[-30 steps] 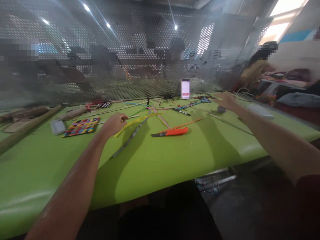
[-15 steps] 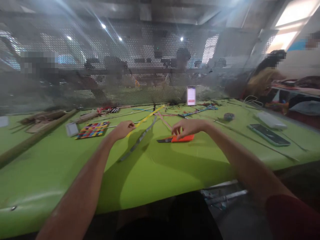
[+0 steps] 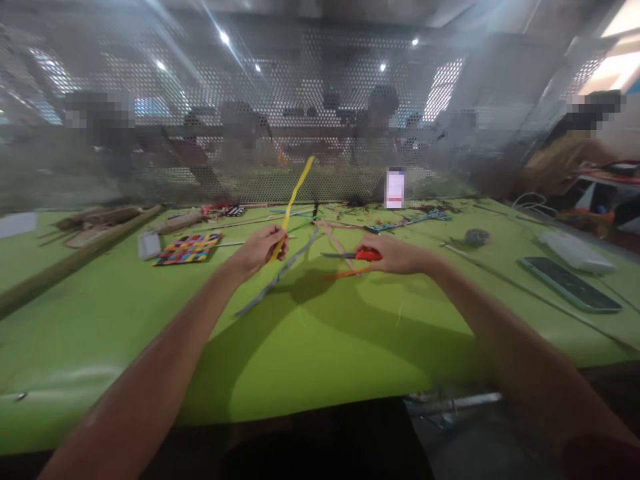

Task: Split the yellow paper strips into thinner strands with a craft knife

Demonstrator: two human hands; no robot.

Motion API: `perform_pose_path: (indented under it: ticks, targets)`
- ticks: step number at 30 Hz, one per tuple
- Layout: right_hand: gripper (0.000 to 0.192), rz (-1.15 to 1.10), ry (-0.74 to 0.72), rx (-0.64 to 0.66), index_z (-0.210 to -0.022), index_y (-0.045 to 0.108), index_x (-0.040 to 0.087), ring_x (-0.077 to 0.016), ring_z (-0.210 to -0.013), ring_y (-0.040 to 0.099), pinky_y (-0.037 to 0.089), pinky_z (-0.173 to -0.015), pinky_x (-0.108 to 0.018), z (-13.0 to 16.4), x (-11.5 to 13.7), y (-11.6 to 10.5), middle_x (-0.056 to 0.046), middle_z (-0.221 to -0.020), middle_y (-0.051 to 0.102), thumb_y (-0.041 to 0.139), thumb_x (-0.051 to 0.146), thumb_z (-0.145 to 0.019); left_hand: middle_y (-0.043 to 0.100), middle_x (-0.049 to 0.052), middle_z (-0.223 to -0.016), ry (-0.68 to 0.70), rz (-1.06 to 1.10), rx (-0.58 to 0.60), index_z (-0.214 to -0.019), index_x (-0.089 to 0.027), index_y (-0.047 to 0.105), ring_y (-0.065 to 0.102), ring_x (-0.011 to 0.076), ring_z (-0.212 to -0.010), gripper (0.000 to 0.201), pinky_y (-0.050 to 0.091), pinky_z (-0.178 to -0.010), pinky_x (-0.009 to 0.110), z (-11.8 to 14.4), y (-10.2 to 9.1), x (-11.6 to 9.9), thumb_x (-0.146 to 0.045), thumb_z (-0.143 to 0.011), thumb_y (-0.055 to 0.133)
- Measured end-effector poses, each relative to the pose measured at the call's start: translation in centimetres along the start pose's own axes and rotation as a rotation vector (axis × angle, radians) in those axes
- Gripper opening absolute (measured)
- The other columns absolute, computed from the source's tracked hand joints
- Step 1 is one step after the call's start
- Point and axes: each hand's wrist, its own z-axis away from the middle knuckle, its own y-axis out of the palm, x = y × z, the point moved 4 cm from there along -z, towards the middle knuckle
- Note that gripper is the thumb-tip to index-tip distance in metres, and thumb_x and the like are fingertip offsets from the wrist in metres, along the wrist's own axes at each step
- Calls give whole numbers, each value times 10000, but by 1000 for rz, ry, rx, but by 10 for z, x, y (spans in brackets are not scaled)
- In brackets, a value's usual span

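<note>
Cutter (image 3: 369, 255) lifted off surface (image 3: 325, 347), now gripped in right hand (image 3: 404, 253); yellow strip (image 3: 297, 192) swung up, pinched in left hand (image 3: 261, 249) above surface. Bared blade (image 3: 339, 256) points toward left hand: right hand drifting left could nick it; loose pinch could let strip twist.

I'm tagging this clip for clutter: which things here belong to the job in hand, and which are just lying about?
In use:
yellow strip, in left hand
knife, in right hand

Seemingly lying about:
flat phone
pole
woven square
grey strip (use unclear)
orange strip (use unclear)
</note>
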Motion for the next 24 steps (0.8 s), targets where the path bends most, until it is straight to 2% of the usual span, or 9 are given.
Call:
perform_pose_path:
  ticks: [3,5,8,11,13,15,17,20,24]
  targets:
    - [95,6,37,-4,-860,537,157,-117,-682,406,311,-626,-246,-1,6,2,-30,-821,534,595,179,-788,430,-74,-533,29,49,13,-765,-203,454,406,74,-405,251,344,-424,192,4,18,-6,-380,-908,560]
    - [109,-43,25,-56,-878,536,155,-110,-686,404,313,-636,-240,-3,12,4,-25,-820,533,594,170,-787,371,-93,-500,37,53,38,-739,-212,430,343,66,-364,277,284,-386,186,8,30,-9,-384,-927,538]
    - [104,-143,-21,-167,-912,566,149,-95,-668,407,333,-640,-229,-4,20,10,-19,-822,544,586,173,-813,400,-76,-512,37,15,95,-680,-213,409,366,66,-366,352,291,-380,194,12,44,-9,-421,-948,501]
    - [269,-254,-53,-219,-1131,605,165,-77,-648,426,367,-634,-208,-4,27,18,-24,-912,587,561,192,-866,420,-58,-457,20,-64,158,-608,-208,434,380,80,-349,448,307,-377,215,14,55,-2,-488,-956,467]
    - [388,-304,-73,-213,-1284,573,204,-70,-630,438,386,-625,-200,-5,32,24,-25,-967,610,526,193,-900,416,-59,-412,12,-118,188,-585,-205,462,362,85,-322,473,283,-365,227,14,61,3,-516,-940,490]
    - [428,-313,-103,-200,-1337,564,236,-91,-696,510,429,-669,-212,-6,36,29,-35,-1026,637,508,188,-915,429,-63,-406,20,-161,200,-580,-198,483,357,81,-324,449,253,-370,228,15,66,5,-496,-903,570]
    - [425,-292,-115,-208,-1314,600,249,-138,-868,586,471,-778,-250,-8,37,34,-51,-1117,654,519,173,-904,451,-65,-417,36,-185,205,-576,-190,488,359,74,-348,411,235,-386,224,17,70,3,-437,-861,651]
    - [428,-254,-55,-225,-1278,636,241,-176,-974,607,481,-861,-296,-12,32,40,-57,-1189,658,532,143,-874,546,-42,-487,54,-169,254,-616,-183,515,445,89,-426,330,329,-447,218,22,75,-2,-357,-833,691]
    - [400,-235,11,-211,-1238,650,195,-147,-802,590,480,-773,-279,-14,26,45,-47,-1060,688,506,122,-871,654,7,-691,33,-82,348,-740,-173,585,605,139,-614,189,500,-624,274,29,78,-8,-297,-805,712]
